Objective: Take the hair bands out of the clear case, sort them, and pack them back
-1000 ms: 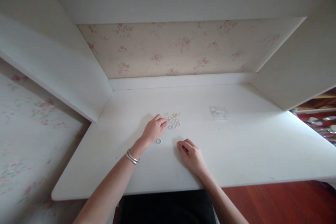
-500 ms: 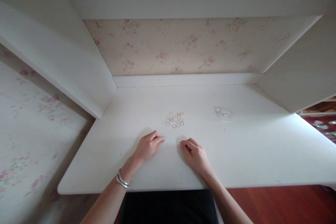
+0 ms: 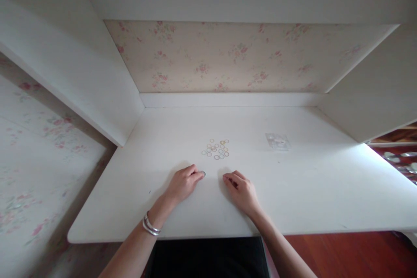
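Touching a ring (image 3: 205,174): left fingers (image 3: 197,176)

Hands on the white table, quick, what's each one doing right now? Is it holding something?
Left hand: closed on a small ring at its fingertips.
Right hand: loosely curled; can't tell whether it holds anything.

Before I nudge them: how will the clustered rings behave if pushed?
The rings look thin, so they are probably light. They lie flat on the table, so they would likely slide rather than roll. They seem unlinked, so the cluster may scatter.
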{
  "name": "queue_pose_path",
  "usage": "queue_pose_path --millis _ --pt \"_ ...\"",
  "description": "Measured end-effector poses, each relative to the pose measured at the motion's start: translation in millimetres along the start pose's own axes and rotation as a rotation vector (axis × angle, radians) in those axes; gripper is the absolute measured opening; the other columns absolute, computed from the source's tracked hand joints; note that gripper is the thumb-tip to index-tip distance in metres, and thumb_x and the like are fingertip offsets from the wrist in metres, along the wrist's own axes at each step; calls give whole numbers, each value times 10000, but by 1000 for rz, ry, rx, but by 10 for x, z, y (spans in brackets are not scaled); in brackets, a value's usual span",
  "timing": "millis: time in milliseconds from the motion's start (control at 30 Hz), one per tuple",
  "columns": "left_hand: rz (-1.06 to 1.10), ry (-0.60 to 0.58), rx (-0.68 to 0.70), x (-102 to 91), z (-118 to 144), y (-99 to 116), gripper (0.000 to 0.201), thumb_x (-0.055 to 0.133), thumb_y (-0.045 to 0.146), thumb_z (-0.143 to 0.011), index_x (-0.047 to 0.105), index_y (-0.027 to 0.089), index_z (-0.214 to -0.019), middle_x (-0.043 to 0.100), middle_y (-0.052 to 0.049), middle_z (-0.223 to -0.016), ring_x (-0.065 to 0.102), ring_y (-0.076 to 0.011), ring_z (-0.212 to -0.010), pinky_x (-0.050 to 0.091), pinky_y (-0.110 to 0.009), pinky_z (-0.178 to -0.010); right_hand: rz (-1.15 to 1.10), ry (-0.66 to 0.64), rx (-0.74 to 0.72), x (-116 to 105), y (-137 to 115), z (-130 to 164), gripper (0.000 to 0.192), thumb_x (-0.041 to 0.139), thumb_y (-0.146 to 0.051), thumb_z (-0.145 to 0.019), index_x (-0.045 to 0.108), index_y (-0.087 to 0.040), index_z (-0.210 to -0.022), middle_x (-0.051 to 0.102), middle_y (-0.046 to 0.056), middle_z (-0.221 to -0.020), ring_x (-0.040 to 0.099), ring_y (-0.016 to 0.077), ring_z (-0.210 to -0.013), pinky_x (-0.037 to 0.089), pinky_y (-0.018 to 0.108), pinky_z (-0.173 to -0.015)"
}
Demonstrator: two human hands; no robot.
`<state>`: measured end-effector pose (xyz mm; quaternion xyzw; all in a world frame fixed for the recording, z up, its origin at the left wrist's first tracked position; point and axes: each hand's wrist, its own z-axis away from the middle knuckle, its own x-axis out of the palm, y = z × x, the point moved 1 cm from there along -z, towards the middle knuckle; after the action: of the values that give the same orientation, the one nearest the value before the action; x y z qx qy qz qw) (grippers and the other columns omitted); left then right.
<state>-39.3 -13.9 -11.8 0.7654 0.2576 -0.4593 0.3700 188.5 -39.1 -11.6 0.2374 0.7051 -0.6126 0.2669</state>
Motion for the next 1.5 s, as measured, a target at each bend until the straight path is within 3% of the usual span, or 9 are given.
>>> queue_pose_path --millis 133,300,600,933,1300,1500 --pt "116 36 -15 0 8 -23 207 455 246 -912 660 237 -943 579 -12 -778 533 -98 -661 429 -210 -622 -20 10 -1 -43 -17 -213 296 415 -373 -888 676 -231 -886 625 22 -851 556 118 -654 430 232 -635" --pt "346 156 -154 -30 -12 -94 204 464 284 -908 647 209 -958 605 -32 -863 571 -121 -764 466 -238 -715 182 37 14 -74 -66 -623 280 411 -340 -894 673 -239 -904 617 25 -875 572 129 -739 412 226 -687" --pt "456 254 -409 -71 -63 -236 223 468 319 -894 640 178 -902 579 -15 -761 522 -118 -669 426 -243 -641 585 -208 -75 -144 -33 -1070 269 414 -290 -909 680 -288 -949 587 14 -1022 574 129 -779 351 229 -629" --pt "502 223 -415 -50 -64 -253 217 479 327 -884 646 188 -891 597 -24 -805 535 -129 -710 431 -257 -677 738 -399 -119 -192 -100 -1170 301 378 -302 -910 678 -275 -922 573 11 -1084 574 132 -850 365 233 -685" --pt "460 201 -371 -83 -60 -205 203 467 274 -884 650 187 -875 600 -21 -798 533 -126 -700 427 -260 -672 817 -440 -94 -176 -264 -1299 218 430 -185 -853 623 -181 -953 640 98 -1000 606 203 -895 391 277 -707" --pt "458 200 -365 -88 -63 -202 201 469 269 -880 651 186 -859 600 -17 -782 537 -125 -693 427 -251 -653 810 -486 -110 -247 -272 -1283 211 461 -271 -868 655 -213 -929 627 76 -1025 610 181 -867 398 268 -704"
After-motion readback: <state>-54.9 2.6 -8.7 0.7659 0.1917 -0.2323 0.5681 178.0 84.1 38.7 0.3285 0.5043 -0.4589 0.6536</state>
